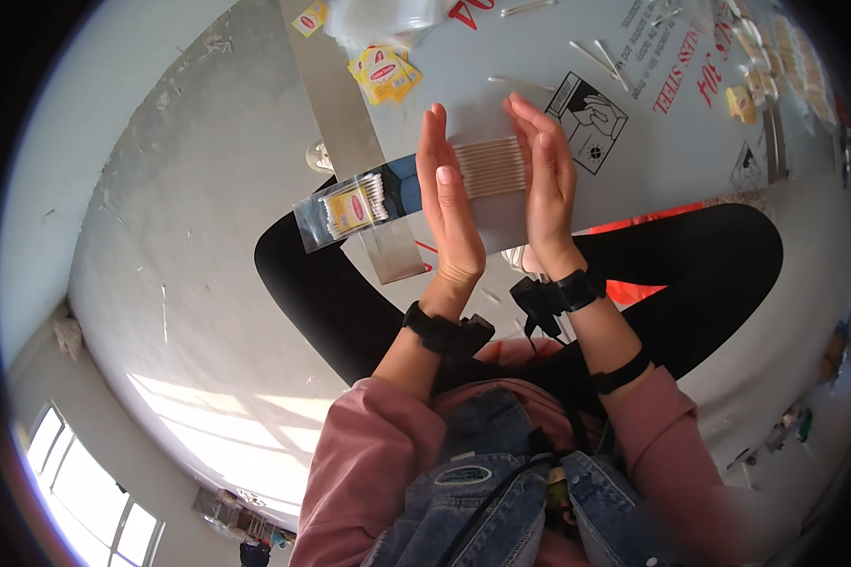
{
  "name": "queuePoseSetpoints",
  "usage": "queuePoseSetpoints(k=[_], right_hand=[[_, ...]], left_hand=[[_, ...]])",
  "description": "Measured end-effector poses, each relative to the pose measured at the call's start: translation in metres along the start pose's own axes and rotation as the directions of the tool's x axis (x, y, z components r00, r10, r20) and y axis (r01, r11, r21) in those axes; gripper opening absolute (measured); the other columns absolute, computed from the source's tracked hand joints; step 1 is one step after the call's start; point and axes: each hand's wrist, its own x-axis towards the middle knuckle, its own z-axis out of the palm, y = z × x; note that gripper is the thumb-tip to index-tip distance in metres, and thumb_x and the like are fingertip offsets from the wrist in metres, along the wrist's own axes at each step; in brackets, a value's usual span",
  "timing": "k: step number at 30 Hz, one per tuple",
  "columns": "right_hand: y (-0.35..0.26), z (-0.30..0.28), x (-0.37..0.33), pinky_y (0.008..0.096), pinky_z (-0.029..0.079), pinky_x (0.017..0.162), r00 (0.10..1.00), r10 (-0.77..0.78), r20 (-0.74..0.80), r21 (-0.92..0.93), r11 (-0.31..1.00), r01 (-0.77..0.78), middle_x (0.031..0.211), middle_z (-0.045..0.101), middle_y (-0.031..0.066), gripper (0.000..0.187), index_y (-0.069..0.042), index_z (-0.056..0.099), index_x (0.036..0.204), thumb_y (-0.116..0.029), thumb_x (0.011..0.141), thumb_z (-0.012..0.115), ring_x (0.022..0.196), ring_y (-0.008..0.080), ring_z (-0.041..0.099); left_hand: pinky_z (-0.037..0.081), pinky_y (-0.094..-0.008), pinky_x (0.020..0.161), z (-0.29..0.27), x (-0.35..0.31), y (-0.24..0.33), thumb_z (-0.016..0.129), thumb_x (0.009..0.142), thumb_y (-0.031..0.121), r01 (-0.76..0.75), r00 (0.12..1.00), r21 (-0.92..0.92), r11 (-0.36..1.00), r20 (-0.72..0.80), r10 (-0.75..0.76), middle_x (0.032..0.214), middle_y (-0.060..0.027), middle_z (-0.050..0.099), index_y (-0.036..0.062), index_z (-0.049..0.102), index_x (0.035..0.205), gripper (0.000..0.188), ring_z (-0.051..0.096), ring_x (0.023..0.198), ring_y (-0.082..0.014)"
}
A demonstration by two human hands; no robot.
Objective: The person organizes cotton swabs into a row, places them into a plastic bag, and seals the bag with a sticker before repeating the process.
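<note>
A flat row of cotton swabs (490,168) lies side by side on the grey sheet-metal work surface (501,222). My left hand (451,213) stands on edge at the row's left end, fingers straight. Facing it at the right end is my right hand (550,184), its fingers also stretched out. The palms hide the swabs' tips; whether both palms touch them I cannot tell. Left of my left hand, a clear plastic bag (310,227) holds more swabs and a yellow card (352,208). Beside that bag lies a dark blue piece (406,184), partly behind my left hand.
Yellow cards (385,76) and a stack of clear bags (388,21) sit at the far left. Loose swabs (600,64) are scattered beyond my hands. Several swab packs (756,61) lie at the far right. My bent legs (326,293) flank the surface's near edge.
</note>
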Motion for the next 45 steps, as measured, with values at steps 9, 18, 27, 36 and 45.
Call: queuePoseSetpoints(k=[9,18,27,36,45], right_hand=[[-0.013,-0.038,0.016,0.0355,0.046,0.102,0.983,-0.038,-0.181,-0.153,0.988,0.010,0.121,0.065,0.0115,0.038,0.001,0.062,0.118,-0.031,0.109,0.043,0.114,0.0212,0.061],[-0.014,-0.036,0.026,0.0297,0.047,0.094,1.000,-0.010,-0.021,-0.361,0.933,0.001,0.108,0.071,0.0066,0.030,-0.002,0.066,0.107,-0.026,0.107,0.049,0.099,0.0161,0.063],[-0.014,-0.019,0.026,0.0313,0.045,0.096,0.989,0.028,0.145,-0.506,0.861,0.050,0.111,0.069,0.0062,0.028,-0.005,0.066,0.117,-0.023,0.108,0.047,0.109,0.0146,0.061],[0.010,0.004,0.030,0.0437,0.046,0.095,0.850,-0.374,0.371,-0.710,0.476,0.519,0.115,0.065,0.0108,0.019,-0.005,0.062,0.113,-0.003,0.095,0.057,0.107,0.0330,0.059],[0.021,0.008,0.026,0.0426,0.043,0.104,0.828,-0.390,0.403,-0.780,0.327,0.534,0.132,0.060,0.0126,0.028,-0.005,0.059,0.126,-0.009,0.100,0.054,0.123,0.0328,0.056]], left_hand=[[0.031,-0.0392,0.119,-0.026,-0.005,0.070,0.035,0.108,0.032,-0.089,0.959,0.090,0.992,-0.262,0.110,0.153,-0.0213,0.041,-0.0025,0.035,0.149,0.054,0.038,0.144,-0.0278],[0.048,-0.0294,0.097,-0.052,-0.061,0.060,0.049,0.102,0.003,0.374,0.886,0.459,0.806,0.080,-0.457,0.123,-0.0098,0.065,-0.0025,0.059,0.121,0.022,0.061,0.107,-0.0146],[0.049,-0.0313,0.099,-0.043,-0.058,0.037,0.052,0.101,0.003,0.458,0.860,0.174,0.872,0.160,-0.484,0.136,-0.0145,0.061,-0.0028,0.058,0.120,0.021,0.062,0.117,-0.0188],[0.048,-0.0308,0.100,-0.040,-0.056,0.031,0.053,0.100,0.002,0.463,0.871,0.030,0.886,0.170,-0.461,0.139,-0.0163,0.057,-0.0038,0.055,0.119,0.020,0.061,0.115,-0.0164],[0.051,-0.0281,0.087,-0.040,-0.055,0.028,0.055,0.099,0.005,0.433,0.880,0.049,0.900,0.195,-0.433,0.141,-0.0121,0.057,-0.0019,0.056,0.121,0.022,0.063,0.113,-0.0154]])
